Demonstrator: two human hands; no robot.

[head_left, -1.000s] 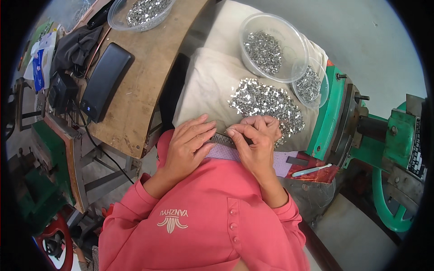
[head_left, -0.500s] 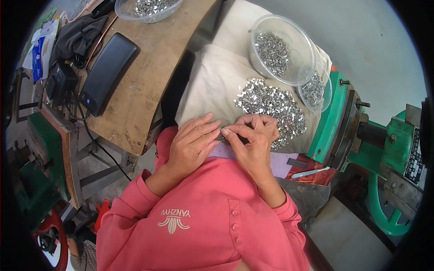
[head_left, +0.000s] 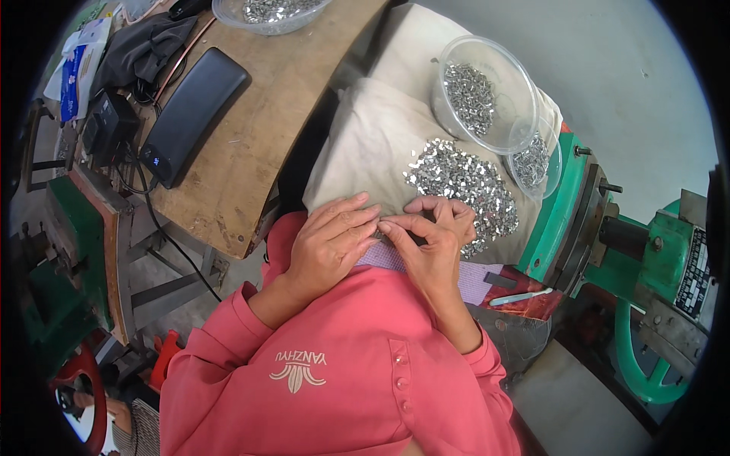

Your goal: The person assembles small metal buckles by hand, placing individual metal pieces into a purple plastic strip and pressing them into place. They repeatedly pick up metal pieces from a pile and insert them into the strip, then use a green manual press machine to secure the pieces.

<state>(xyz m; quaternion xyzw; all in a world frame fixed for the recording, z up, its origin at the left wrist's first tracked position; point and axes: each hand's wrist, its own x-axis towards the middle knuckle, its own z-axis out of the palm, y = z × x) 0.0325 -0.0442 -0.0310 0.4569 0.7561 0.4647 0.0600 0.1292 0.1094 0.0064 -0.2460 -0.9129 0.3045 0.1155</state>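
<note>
My left hand [head_left: 328, 242] is at the near edge of a cream cloth [head_left: 353, 148], fingers pressed together and bent over, thumb mostly hidden. Against its fingertips my right hand [head_left: 432, 242] pinches with thumb and forefinger, its other fingers curled. Whatever is between the fingertips is too small and covered to make out. Just beyond my right hand, a loose pile of small shiny metal pieces [head_left: 468, 190] is spread over the cloth. Behind the pile stands a round clear plastic tub [head_left: 525, 95] with more such pieces in it. A smaller clear tub [head_left: 553, 171] beside it holds thin metal bits.
A lilac textured mat [head_left: 475, 283], a dark flat bar [head_left: 499, 280] and a pale-handled tool [head_left: 521, 296] lie near right. Green machinery [head_left: 654, 258] stands at right. On the wooden table [head_left: 262, 114] are a black power bank [head_left: 196, 114] and another tub [head_left: 285, 24]. Someone's arm [head_left: 118, 414] shows lower left.
The view has shifted slightly, so the table, cloth and tubs sit a little further right. My hands stay together in nearly the same pose, with slight finger movement.
</note>
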